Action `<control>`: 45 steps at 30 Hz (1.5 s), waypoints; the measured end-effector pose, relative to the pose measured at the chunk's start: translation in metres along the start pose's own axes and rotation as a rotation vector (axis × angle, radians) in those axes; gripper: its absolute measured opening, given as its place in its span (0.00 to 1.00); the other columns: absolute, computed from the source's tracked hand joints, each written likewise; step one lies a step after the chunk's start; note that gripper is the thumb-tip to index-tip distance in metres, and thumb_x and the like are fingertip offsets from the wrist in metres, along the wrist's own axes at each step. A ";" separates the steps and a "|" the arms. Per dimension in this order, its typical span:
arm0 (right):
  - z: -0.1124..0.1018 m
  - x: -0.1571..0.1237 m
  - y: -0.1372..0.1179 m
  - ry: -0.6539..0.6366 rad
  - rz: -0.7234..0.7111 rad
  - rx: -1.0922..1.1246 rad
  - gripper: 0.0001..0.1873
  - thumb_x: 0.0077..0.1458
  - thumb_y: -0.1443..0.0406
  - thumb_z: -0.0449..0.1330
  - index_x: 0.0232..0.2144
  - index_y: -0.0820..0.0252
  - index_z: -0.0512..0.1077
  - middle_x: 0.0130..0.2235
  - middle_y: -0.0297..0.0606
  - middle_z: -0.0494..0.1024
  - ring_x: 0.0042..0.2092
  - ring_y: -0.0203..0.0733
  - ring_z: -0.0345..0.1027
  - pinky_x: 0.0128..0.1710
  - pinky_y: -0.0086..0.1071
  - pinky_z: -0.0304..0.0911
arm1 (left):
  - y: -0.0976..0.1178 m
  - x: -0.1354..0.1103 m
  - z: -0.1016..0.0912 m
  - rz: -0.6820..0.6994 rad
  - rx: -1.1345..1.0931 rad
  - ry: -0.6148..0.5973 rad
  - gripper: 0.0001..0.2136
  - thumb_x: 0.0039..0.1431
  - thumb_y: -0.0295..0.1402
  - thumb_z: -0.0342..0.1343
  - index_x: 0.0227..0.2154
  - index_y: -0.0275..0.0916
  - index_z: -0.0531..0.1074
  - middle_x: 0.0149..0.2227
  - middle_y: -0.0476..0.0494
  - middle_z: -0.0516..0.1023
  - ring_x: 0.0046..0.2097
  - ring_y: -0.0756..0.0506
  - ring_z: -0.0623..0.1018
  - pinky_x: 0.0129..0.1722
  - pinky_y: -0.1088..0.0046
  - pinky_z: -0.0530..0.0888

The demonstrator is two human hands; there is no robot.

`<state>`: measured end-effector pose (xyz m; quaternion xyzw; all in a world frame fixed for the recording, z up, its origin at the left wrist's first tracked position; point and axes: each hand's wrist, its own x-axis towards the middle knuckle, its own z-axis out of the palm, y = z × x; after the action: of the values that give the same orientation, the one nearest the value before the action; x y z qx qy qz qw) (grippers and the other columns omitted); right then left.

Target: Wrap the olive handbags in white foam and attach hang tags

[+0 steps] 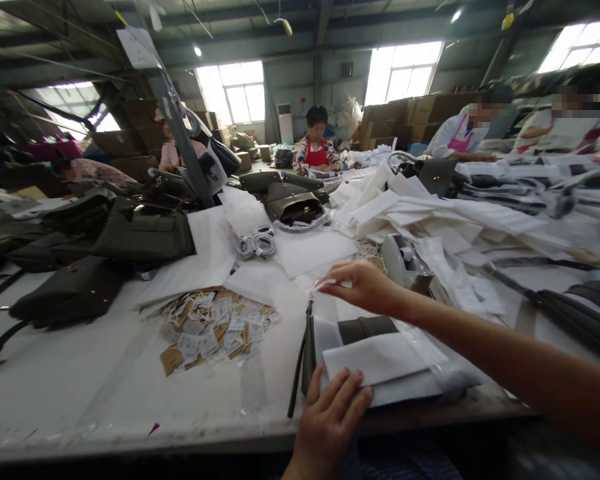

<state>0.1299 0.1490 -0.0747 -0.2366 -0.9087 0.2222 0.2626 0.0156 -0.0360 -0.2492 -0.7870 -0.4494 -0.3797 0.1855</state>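
"What is the right hand (363, 287) gripping?"

"From my distant seat, I am seeing its thumb and fingers pinching together on a small white strip (347, 283), just above the upper end of a dark strap (297, 370)."

"And where is the bag?"

"The dark bag (367, 328) is lying on the worktable (115, 400) below that pinch, with a folded white sheet (375, 357) partly covering it. Nearer than the pinch, the left hand (333, 407) is resting on the bag's lower left part, its fingers lying slightly apart."

"What is surrounding the grip?"

"I am viewing heaped tags (217, 327) lying to its left, pale coiled loops (257, 243) sitting beyond it on the left, and white sheets (405, 207) piling up beyond it on the right. Farther off, a co-worker in a red apron (317, 157) is facing the table."
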 end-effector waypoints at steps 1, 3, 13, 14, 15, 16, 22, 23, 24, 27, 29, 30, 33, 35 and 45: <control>0.002 -0.016 -0.009 -0.006 -0.017 0.055 0.16 0.63 0.56 0.58 0.35 0.58 0.81 0.33 0.37 0.81 0.34 0.38 0.73 0.37 0.28 0.65 | 0.001 -0.001 0.001 -0.017 0.002 0.000 0.13 0.69 0.30 0.50 0.51 0.47 0.75 0.54 0.51 0.79 0.58 0.48 0.75 0.70 0.55 0.52; 0.011 -0.048 -0.023 -0.036 -0.035 0.123 0.12 0.64 0.59 0.58 0.39 0.56 0.80 0.34 0.36 0.82 0.34 0.37 0.75 0.36 0.28 0.67 | 0.002 -0.004 0.002 -0.027 -0.001 -0.010 0.12 0.69 0.30 0.51 0.51 0.46 0.74 0.53 0.50 0.79 0.57 0.48 0.75 0.70 0.56 0.54; 0.073 -0.153 -0.010 0.006 -0.267 0.026 0.19 0.64 0.71 0.53 0.55 0.55 0.70 0.50 0.41 0.81 0.52 0.40 0.75 0.57 0.38 0.67 | -0.006 -0.011 -0.003 -0.086 -0.106 0.053 0.13 0.70 0.36 0.48 0.47 0.34 0.73 0.45 0.38 0.81 0.53 0.45 0.78 0.57 0.65 0.75; 0.074 -0.157 -0.007 0.017 -0.277 0.018 0.20 0.64 0.71 0.53 0.56 0.55 0.70 0.51 0.41 0.80 0.53 0.39 0.74 0.57 0.39 0.67 | -0.005 -0.012 -0.003 -0.097 -0.116 0.051 0.13 0.70 0.37 0.48 0.47 0.34 0.73 0.46 0.38 0.81 0.53 0.44 0.78 0.57 0.65 0.75; 0.076 -0.161 -0.005 0.027 -0.287 0.007 0.20 0.64 0.72 0.53 0.56 0.55 0.69 0.51 0.42 0.80 0.53 0.39 0.74 0.57 0.39 0.67 | -0.005 -0.012 -0.004 -0.107 -0.128 0.048 0.14 0.70 0.38 0.48 0.47 0.34 0.73 0.47 0.37 0.81 0.54 0.44 0.77 0.57 0.64 0.75; 0.078 -0.164 -0.003 0.033 -0.298 -0.008 0.21 0.63 0.72 0.53 0.57 0.56 0.69 0.51 0.43 0.80 0.53 0.39 0.74 0.57 0.39 0.67 | -0.004 -0.013 -0.004 -0.123 -0.140 0.046 0.15 0.70 0.39 0.48 0.48 0.34 0.72 0.47 0.36 0.80 0.54 0.44 0.77 0.57 0.64 0.75; 0.086 -0.178 -0.003 0.068 -0.361 -0.144 0.23 0.63 0.73 0.52 0.58 0.57 0.69 0.50 0.43 0.81 0.55 0.43 0.72 0.58 0.45 0.67 | -0.001 -0.015 -0.003 -0.180 -0.128 0.069 0.14 0.68 0.36 0.53 0.53 0.37 0.70 0.55 0.33 0.74 0.55 0.43 0.75 0.51 0.66 0.77; 0.084 -0.178 -0.006 0.059 -0.363 -0.152 0.22 0.63 0.72 0.52 0.57 0.57 0.70 0.51 0.43 0.80 0.56 0.44 0.72 0.58 0.45 0.67 | 0.000 -0.014 -0.004 -0.169 -0.122 0.050 0.15 0.68 0.34 0.52 0.55 0.38 0.69 0.57 0.33 0.74 0.56 0.43 0.75 0.52 0.65 0.76; 0.080 -0.178 -0.009 0.040 -0.366 -0.142 0.19 0.63 0.70 0.54 0.56 0.58 0.71 0.50 0.44 0.81 0.56 0.44 0.72 0.59 0.45 0.67 | 0.000 -0.014 -0.004 -0.156 -0.120 0.020 0.16 0.68 0.32 0.51 0.57 0.38 0.68 0.57 0.34 0.74 0.57 0.43 0.74 0.53 0.64 0.76; 0.062 -0.170 -0.014 -0.035 -0.353 -0.003 0.13 0.63 0.60 0.59 0.47 0.59 0.75 0.45 0.42 0.83 0.50 0.44 0.76 0.58 0.41 0.68 | 0.001 -0.013 -0.007 -0.136 -0.096 -0.061 0.18 0.69 0.27 0.49 0.60 0.38 0.66 0.56 0.40 0.77 0.59 0.43 0.72 0.56 0.64 0.74; 0.053 -0.160 -0.012 -0.009 -0.264 0.056 0.12 0.64 0.59 0.57 0.44 0.58 0.76 0.44 0.41 0.83 0.47 0.42 0.77 0.57 0.39 0.68 | 0.002 -0.013 -0.007 -0.131 -0.061 -0.054 0.18 0.69 0.26 0.49 0.60 0.39 0.67 0.56 0.43 0.77 0.61 0.42 0.71 0.57 0.63 0.73; 0.052 -0.155 -0.010 0.013 -0.195 0.033 0.12 0.65 0.60 0.56 0.46 0.58 0.76 0.46 0.42 0.82 0.49 0.42 0.76 0.57 0.39 0.68 | 0.002 -0.014 -0.007 -0.124 -0.048 -0.047 0.18 0.68 0.26 0.49 0.60 0.39 0.68 0.56 0.44 0.76 0.62 0.41 0.70 0.57 0.62 0.73; 0.058 -0.143 0.002 -0.061 -0.028 -0.141 0.25 0.62 0.58 0.60 0.58 0.61 0.69 0.58 0.49 0.74 0.60 0.52 0.66 0.61 0.49 0.63 | 0.004 -0.013 -0.008 -0.108 -0.040 -0.051 0.18 0.69 0.26 0.49 0.59 0.38 0.68 0.57 0.43 0.76 0.63 0.41 0.69 0.59 0.60 0.72; 0.066 -0.139 0.008 -0.192 0.007 -0.202 0.33 0.59 0.54 0.63 0.62 0.62 0.65 0.62 0.51 0.69 0.64 0.56 0.61 0.63 0.54 0.57 | 0.004 -0.013 -0.009 -0.126 -0.050 -0.071 0.18 0.68 0.26 0.49 0.59 0.37 0.67 0.57 0.42 0.76 0.62 0.42 0.70 0.59 0.61 0.72; 0.076 -0.152 0.009 -0.302 0.004 -0.245 0.45 0.53 0.55 0.66 0.67 0.65 0.56 0.67 0.52 0.59 0.68 0.54 0.51 0.68 0.51 0.45 | -0.001 -0.007 -0.027 -0.145 -0.205 -0.309 0.28 0.62 0.26 0.52 0.65 0.31 0.57 0.62 0.36 0.70 0.66 0.40 0.65 0.63 0.59 0.69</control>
<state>0.2022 0.0521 -0.1942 -0.2325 -0.9575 0.1434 0.0920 0.0007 -0.0571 -0.2373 -0.8165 -0.4868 -0.3104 0.0053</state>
